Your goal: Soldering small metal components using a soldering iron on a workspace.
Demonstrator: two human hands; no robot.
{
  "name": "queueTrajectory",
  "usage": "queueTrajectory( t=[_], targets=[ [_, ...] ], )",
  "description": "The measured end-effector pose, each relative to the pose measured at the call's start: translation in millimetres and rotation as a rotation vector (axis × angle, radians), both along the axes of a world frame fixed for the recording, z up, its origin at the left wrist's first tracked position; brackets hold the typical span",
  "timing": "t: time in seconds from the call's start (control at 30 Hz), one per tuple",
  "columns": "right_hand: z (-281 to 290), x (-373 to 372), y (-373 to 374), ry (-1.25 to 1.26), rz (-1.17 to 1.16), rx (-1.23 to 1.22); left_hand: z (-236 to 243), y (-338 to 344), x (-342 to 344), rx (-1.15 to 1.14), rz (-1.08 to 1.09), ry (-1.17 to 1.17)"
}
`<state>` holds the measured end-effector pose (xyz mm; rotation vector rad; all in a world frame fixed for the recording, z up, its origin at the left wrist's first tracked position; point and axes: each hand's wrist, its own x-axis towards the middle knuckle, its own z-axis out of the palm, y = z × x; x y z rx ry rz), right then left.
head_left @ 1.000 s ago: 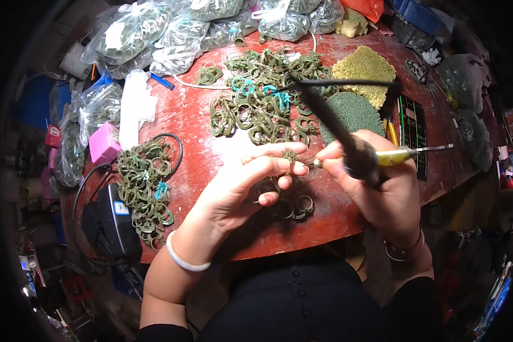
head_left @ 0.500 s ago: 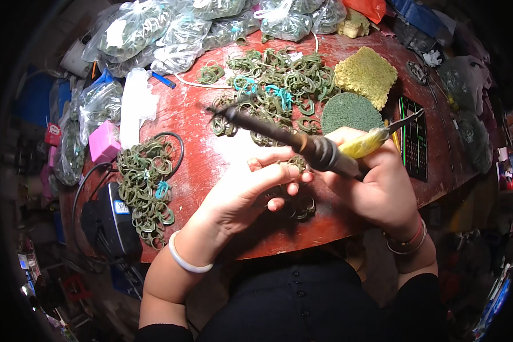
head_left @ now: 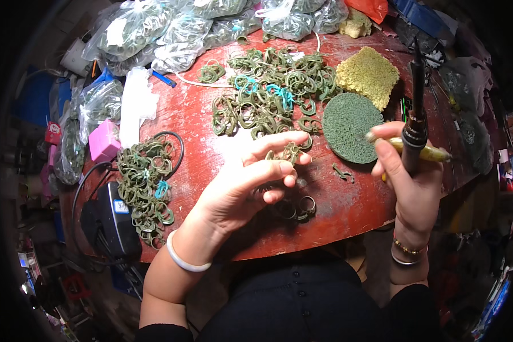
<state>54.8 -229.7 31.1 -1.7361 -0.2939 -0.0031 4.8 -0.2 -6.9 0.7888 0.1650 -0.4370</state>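
My left hand (head_left: 242,188) is raised over the near middle of the red table, its thumb and fingers closed on a small olive-green ring (head_left: 290,153). In my right hand (head_left: 407,171) are two tools: a dark soldering iron (head_left: 417,97) standing nearly upright, and a knife with a yellow wrapped handle (head_left: 433,153), whose blade I cannot make out. The right thumb and index finger come together by the edge of a round green porous pad (head_left: 353,128). A few loose rings (head_left: 306,206) lie beneath my left hand, and a small green piece (head_left: 343,173) lies between the hands.
A large heap of green rings (head_left: 268,94), some turquoise, spreads behind my hands; a second pile (head_left: 145,188) lies left beside a black box (head_left: 119,219) with cables. A yellow sponge (head_left: 367,74) stands behind the pad. Filled plastic bags (head_left: 137,34) line the far edge.
My right hand has moved right, away from the left hand, and the iron has swung from pointing left to upright. The small green piece on the table has come into view. My left hand stays nearly still.
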Motion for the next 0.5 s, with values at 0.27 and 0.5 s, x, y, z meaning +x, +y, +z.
queueTrajectory(
  t=[0.27,0.5],
  targets=[
    [-34.2,25.4,-43.7,-0.691,-0.325,-0.699,3.3,-5.0,-2.0,0.145,-0.017,-0.036],
    [-38.0,-21.9,-32.8,-0.456,-0.146,-0.411,0.1,-4.0,-1.8,0.176,-0.018,-0.038]
  ],
)
